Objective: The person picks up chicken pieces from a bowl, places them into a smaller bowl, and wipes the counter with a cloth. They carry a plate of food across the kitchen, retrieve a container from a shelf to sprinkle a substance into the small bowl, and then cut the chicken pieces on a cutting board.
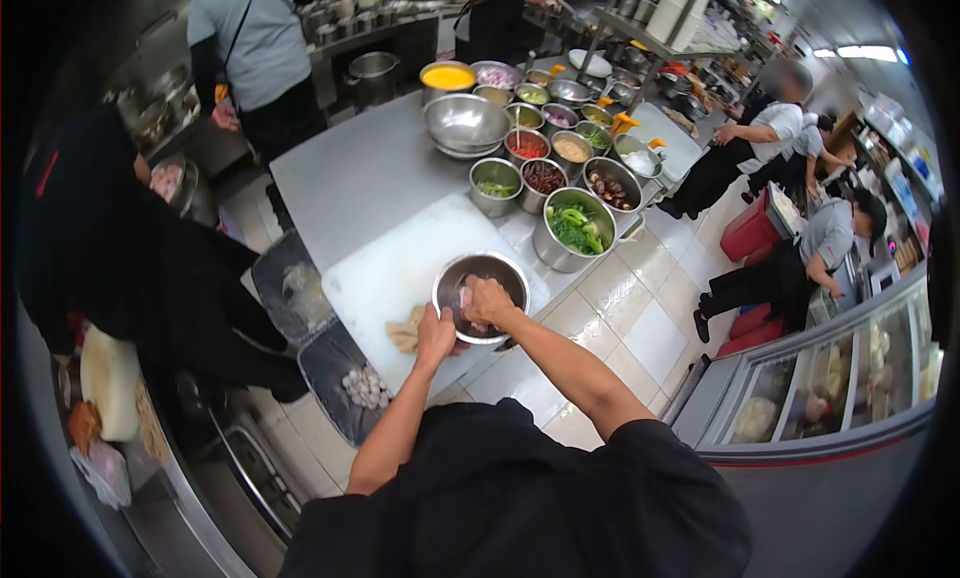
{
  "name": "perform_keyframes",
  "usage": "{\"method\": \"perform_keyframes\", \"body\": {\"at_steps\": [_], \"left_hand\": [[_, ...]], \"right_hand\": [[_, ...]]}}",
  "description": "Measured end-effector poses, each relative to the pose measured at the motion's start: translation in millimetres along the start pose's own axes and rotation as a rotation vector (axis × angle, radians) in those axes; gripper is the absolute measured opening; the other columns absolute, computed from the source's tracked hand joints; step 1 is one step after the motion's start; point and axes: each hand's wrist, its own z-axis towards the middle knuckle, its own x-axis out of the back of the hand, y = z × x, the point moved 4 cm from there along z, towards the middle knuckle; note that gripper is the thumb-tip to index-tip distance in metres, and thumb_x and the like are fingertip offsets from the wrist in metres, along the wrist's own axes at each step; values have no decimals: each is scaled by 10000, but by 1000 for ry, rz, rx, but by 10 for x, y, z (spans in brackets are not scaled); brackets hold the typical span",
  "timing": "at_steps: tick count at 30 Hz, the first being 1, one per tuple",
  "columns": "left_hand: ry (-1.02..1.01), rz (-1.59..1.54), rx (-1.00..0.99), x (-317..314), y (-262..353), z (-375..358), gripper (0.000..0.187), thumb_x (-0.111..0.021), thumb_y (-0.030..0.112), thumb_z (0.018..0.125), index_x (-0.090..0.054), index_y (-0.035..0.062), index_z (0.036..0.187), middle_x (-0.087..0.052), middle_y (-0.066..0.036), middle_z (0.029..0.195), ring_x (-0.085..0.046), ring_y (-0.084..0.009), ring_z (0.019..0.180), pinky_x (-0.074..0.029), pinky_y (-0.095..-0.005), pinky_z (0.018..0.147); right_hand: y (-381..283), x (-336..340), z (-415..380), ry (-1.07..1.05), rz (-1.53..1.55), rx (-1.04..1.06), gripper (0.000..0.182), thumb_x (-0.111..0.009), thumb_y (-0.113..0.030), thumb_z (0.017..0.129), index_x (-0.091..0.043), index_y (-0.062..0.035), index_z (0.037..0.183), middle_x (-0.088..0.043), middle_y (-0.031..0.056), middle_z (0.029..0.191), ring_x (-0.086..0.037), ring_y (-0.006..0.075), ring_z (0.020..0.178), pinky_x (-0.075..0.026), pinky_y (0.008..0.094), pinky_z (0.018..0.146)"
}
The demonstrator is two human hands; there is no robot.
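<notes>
Leftmost, our left hand (434,335) grasps the near-left rim of a round, silvery steel bowl (450,284) on a white plastic-looking cutting board (395,263). Inside, pale pink, raw-looking pieces (466,296) lie beneath and beside our right hand (487,303), the nearer one; we cannot tell whether its curled fingers clench any.

No text, label, brand, number or sign can be read in the head view. A short red mark (47,173) stands on the black garment (75,238) of the person at the left; whether it is lettering cannot be determined. No inscription is legible on the metal bowl (455,275) or on the metal pot (565,255) on the desk (335,173). Any print on the goods (900,178) shelved at the far right is too small and blurred to make out.
</notes>
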Motion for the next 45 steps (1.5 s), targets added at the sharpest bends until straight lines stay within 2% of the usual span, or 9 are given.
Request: {"method": "perform_keyframes", "body": {"at_steps": [7,9,16,19,21,23,33,36,45], "left_hand": [[-27,117,-50,4,-74,69,290,-389,203,932,-400,-58,1060,-597,-236,758,-632,-295,486,-474,-347,330],[-36,-8,30,-29,-34,3,286,-391,200,932,-401,-54,1064,-609,-232,773,-634,-285,486,-474,-338,328],[-24,47,-12,-2,-83,46,260,-389,171,930,-409,-43,1075,-607,-223,783,-630,-280,479,-474,-329,316],[-13,100,-40,-10,-124,68,252,-403,165,929,-414,-43,1072,-601,-229,808,-631,-285,483,-476,-331,316],[-4,112,-40,-11,-107,68,246,-412,163,929,-419,-40,1067,-599,-233,828,-628,-287,478,-479,-330,317],[-27,18,-35,-24,-116,50,246,-407,162,927,-421,-39,1068,-599,-225,822,-624,-288,475,-482,-332,320],[12,81,-61,-8,-248,169,234,-404,156,915,-425,-25,1062,-597,-211,786,-622,-286,476,-485,-336,322],[-12,47,-17,-5,-151,81,232,-410,163,912,-434,-22,1049,-598,-202,773,-622,-281,476,-476,-329,315],[-233,-36,100,8,38,124,313,-437,40,766,-452,-45,1067,-593,-174,679,-579,-249,426,-424,-298,293]], "right_hand": [[-100,47,-134,52,-186,77,296,-654,-203,674,-628,-21,907,-649,246,859,-648,389,841,-537,446,744],[-111,-62,-198,424,-223,170,382,-696,-222,643,-573,-63,967,-646,219,841,-638,390,810,-530,447,726],[-26,-22,-73,-123,-112,-49,319,-623,-213,681,-660,-26,937,-658,226,888,-655,358,861,-532,412,758],[-171,247,-209,-106,-152,-102,262,-612,-249,676,-713,-43,803,-657,245,921,-659,340,878,-539,380,750],[-161,159,-213,-142,-229,-83,309,-619,-242,691,-673,-36,915,-660,224,909,-658,321,886,-535,392,753],[-187,17,-278,233,-321,213,376,-634,-212,694,-600,-43,1029,-650,210,894,-646,343,879,-526,422,756],[-142,252,-146,-146,-204,-24,465,-651,-342,633,-625,-22,970,-631,247,910,-635,367,901,-520,428,741],[-42,-37,-124,213,-345,191,459,-641,-322,649,-612,-25,998,-628,262,920,-628,357,930,-515,429,758],[-29,153,-174,-198,-45,-54,439,-668,-283,669,-597,-50,1035,-627,258,980,-621,356,964,-502,450,808]]}}
